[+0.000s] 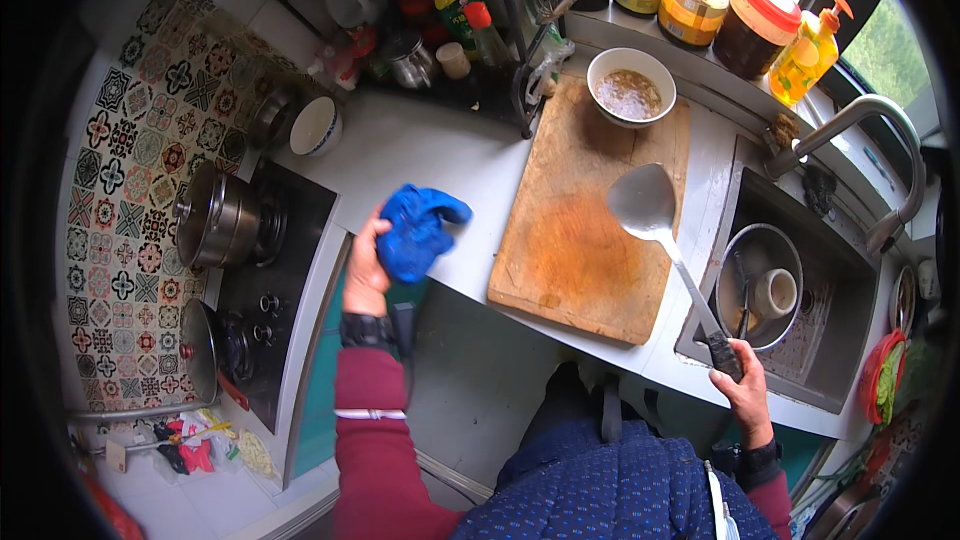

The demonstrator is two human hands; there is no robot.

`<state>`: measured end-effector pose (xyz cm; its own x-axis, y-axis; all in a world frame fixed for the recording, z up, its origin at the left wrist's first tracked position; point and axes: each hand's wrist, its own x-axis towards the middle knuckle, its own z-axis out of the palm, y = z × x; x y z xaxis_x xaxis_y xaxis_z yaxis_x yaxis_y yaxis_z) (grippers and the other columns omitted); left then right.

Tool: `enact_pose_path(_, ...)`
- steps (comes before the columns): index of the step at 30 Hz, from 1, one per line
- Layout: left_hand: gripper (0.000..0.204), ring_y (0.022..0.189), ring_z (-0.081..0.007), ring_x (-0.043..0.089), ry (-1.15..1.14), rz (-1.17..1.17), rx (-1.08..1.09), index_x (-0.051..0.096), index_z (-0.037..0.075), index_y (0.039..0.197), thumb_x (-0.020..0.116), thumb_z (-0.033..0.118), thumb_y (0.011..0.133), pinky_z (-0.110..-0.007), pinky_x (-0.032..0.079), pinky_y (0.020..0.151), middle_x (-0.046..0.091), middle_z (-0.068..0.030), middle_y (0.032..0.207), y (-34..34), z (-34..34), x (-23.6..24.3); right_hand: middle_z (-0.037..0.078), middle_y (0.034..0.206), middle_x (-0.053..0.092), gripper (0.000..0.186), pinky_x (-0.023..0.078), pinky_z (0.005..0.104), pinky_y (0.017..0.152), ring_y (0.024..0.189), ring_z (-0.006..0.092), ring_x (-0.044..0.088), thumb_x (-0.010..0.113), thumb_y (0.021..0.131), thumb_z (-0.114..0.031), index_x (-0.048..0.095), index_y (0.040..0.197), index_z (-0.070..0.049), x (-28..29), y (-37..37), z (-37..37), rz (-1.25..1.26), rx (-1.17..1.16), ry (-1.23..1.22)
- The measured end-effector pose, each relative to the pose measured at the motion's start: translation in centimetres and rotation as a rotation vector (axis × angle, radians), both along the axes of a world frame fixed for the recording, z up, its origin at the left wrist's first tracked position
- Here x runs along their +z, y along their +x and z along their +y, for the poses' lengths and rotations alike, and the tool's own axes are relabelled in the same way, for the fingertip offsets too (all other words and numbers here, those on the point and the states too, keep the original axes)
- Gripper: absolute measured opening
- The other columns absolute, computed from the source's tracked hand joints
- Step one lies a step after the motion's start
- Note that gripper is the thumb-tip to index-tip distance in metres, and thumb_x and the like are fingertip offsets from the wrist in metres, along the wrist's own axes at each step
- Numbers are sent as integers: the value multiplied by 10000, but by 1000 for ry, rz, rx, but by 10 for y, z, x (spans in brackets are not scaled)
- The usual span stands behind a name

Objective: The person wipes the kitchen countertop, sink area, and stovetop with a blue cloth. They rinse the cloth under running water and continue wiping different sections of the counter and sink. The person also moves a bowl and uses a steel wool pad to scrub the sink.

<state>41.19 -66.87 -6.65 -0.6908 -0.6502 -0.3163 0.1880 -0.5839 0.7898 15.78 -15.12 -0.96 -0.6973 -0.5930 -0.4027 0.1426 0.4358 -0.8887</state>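
My left hand (368, 258) grips a bunched blue cloth (413, 235) over the front edge of the white counter, left of the cutting board. In my right hand (742, 387) is the dark handle of a metal wok spatula (643, 198), its broad blade above the wooden cutting board (560, 240). The board has an orange stain in its middle. At its far end stands a white bowl (631, 88) of brownish soup or broth. Whether the blade touches the board I cannot tell.
Right is a sink (815, 340) holding a metal basin (757, 240) with a cup in it, under a curved faucet (870, 110). Left, a lidded pot (215, 215) and a pan (203, 350) sit on the black stove (300, 202). A black rack (440, 105) with bottles stands behind.
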Motion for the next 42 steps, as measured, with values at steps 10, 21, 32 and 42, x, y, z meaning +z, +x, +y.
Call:
enact_pose_path(10,710,1280,-456,406,-679,-1447,206,331,263,1475,590,445,840,-476,414,1026,234,-278,1491,-53,-169,-96,31,873,605,422,481,277,688,758,109,567,727,798,-151,545,1144,8,-19,-24,-87,80,109,73)
enact_pose_path(21,477,1296,-414,402,-1413,-1048,-540,683,283,1109,629,97,673,-445,338,1104,396,-198,1432,-76,-42,-64,145,865,647,370,504,310,745,807,211,657,674,807,-141,569,1140,-15,-81,-54,-148,372,232,17)
enact_pose_path(32,324,1119,-397,542,-1225,-959,-405,708,128,948,639,72,636,-440,455,963,524,-186,1247,14,148,-53,162,1113,549,548,513,419,813,997,363,583,665,808,-160,460,1315,-120,-92,-76,-132,758,412,91)
enact_pose_path(42,473,1200,-356,464,-1044,-1028,-25,563,90,1192,612,65,722,-423,357,1053,439,-178,1271,-40,315,-99,85,896,617,271,500,394,721,802,301,614,672,812,-96,629,1079,-105,-57,-80,107,780,486,-2)
